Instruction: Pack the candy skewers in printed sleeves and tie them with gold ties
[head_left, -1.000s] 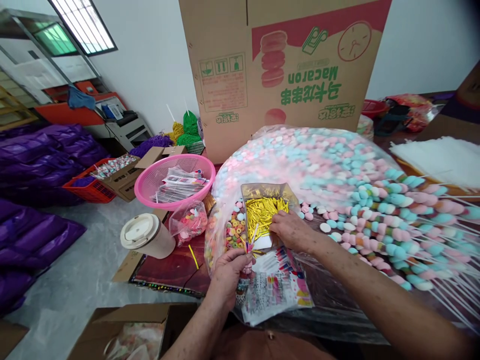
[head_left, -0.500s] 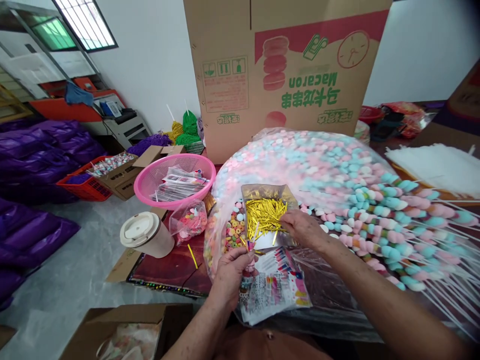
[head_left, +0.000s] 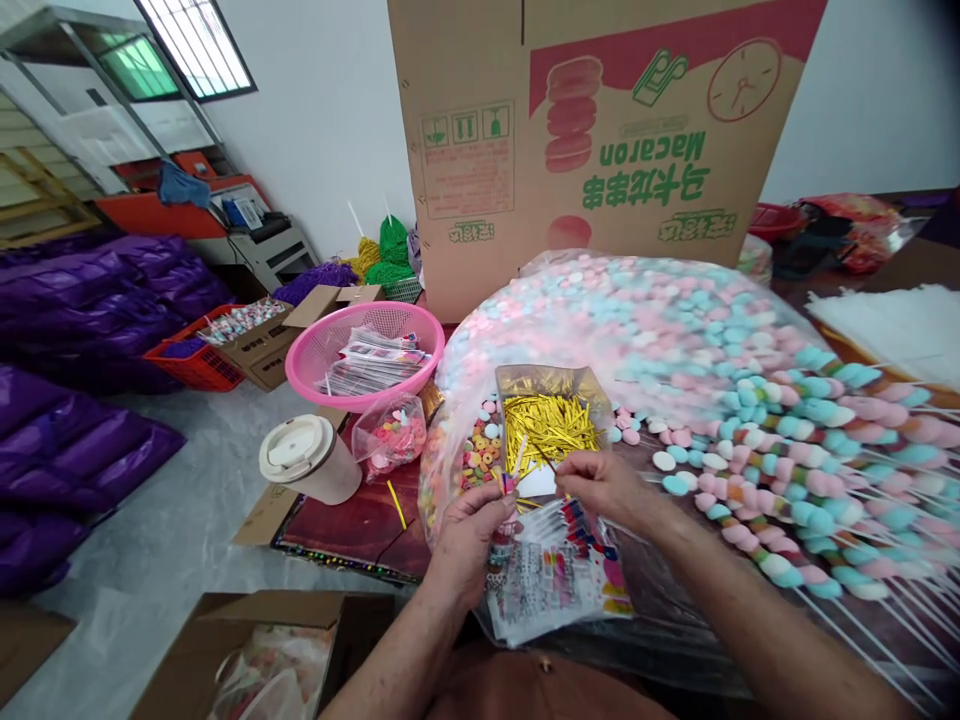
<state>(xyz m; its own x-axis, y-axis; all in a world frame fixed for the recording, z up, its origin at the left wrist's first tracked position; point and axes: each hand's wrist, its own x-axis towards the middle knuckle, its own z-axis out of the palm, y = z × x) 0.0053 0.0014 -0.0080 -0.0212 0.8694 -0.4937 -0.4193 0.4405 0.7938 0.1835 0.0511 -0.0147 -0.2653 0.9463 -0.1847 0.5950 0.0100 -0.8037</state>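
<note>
My left hand [head_left: 469,535] is closed around the gathered neck of a bagged candy skewer [head_left: 498,562], whose white stick pokes up past the thumb. A thin twist tie [head_left: 549,457] is pinched between the thumb and fingertips of my right hand [head_left: 600,485], just right of that stick. Right behind both hands stands an open box [head_left: 596,390] of gold twist ties [head_left: 551,425]. Flat printed plastic bags [head_left: 555,590] lie beneath my hands at the front of the table.
Marshmallow skewers [head_left: 810,480] under clear plastic cover the right and back. A pink basket [head_left: 300,385] of printed packets, a lidded cup [head_left: 319,465] and a bag of candies [head_left: 394,435] stand at left. A tall carton [head_left: 472,270] rises behind.
My right hand has drawn back from the twist-tie box toward my left hand, now with a twist tie in its fingertips. The left hand keeps its hold. The view has shifted slightly left.
</note>
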